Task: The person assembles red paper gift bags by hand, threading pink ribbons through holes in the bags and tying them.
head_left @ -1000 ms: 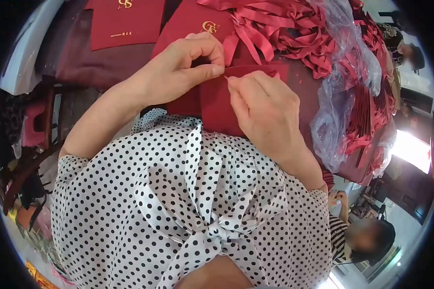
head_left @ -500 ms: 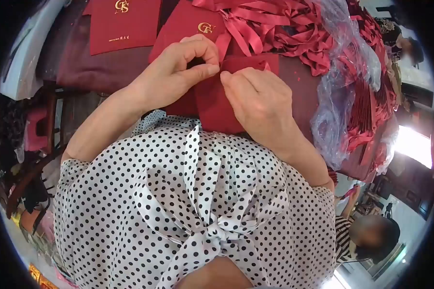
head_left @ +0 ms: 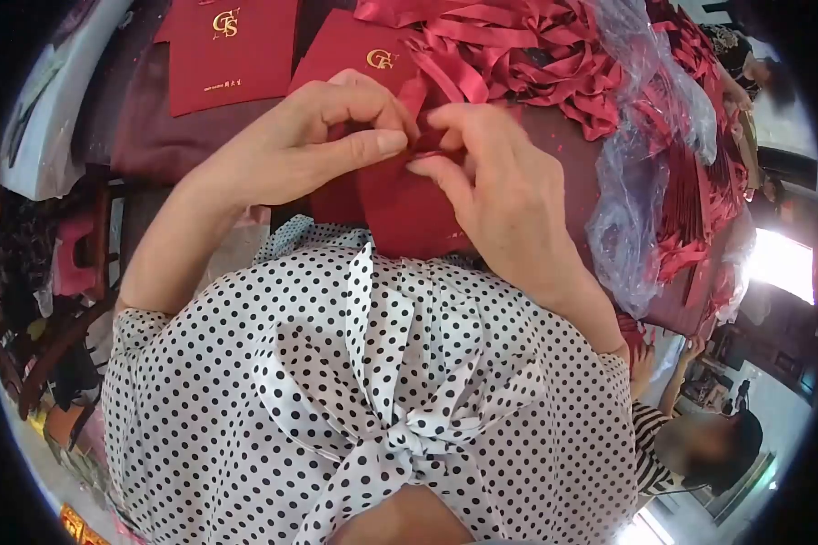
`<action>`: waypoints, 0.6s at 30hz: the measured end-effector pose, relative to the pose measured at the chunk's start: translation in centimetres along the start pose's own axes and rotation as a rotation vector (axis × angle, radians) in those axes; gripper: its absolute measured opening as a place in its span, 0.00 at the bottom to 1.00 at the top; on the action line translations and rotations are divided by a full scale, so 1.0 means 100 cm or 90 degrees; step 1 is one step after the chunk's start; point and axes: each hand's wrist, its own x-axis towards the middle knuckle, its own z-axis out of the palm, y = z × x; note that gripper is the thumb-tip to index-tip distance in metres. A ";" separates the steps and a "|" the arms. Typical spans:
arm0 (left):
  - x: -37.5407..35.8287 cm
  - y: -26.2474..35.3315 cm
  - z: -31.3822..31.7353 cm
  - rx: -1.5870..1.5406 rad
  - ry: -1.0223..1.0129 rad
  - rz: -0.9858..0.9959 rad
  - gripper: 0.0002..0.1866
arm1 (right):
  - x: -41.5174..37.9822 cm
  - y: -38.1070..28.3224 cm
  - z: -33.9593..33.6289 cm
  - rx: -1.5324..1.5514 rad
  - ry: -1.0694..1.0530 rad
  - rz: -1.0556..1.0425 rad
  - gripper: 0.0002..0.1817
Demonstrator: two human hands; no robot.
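Observation:
Both hands meet over a red bag [head_left: 409,213] that lies close to my body. My left hand [head_left: 336,141] pinches red ribbon near the bag's top edge, thumb and index finger together. My right hand [head_left: 504,177] is just to its right, with thumb and index finger curled round a piece of the same red ribbon [head_left: 432,141]. The fingers partly hide the ribbon. Behind my left hand lies another red bag with a gold logo [head_left: 354,50]. A further red bag with gold print [head_left: 232,59] lies at the upper left.
A heap of red ribbons [head_left: 536,68] lies beyond my hands on the dark red cloth [head_left: 563,173]. Clear plastic wrap [head_left: 632,200] and stacked red bags [head_left: 691,195] are on the right. One person in stripes [head_left: 650,450] is at the lower right, another person [head_left: 745,68] at the upper right.
My right hand has opened from a closed grip into a wider curl around the ribbon. My left hand has shifted slightly, and the near bag's front now shows more.

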 end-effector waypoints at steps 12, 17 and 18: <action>0.035 0.037 -0.029 0.313 -0.319 0.071 0.04 | 0.004 -0.020 -0.030 -0.135 -0.068 -0.072 0.13; 0.034 0.047 -0.017 0.387 -0.253 0.201 0.03 | 0.007 -0.029 -0.057 -0.104 -0.158 -0.023 0.14; 0.034 0.050 -0.017 0.387 -0.253 0.205 0.03 | 0.008 -0.029 -0.062 -0.107 -0.158 -0.022 0.14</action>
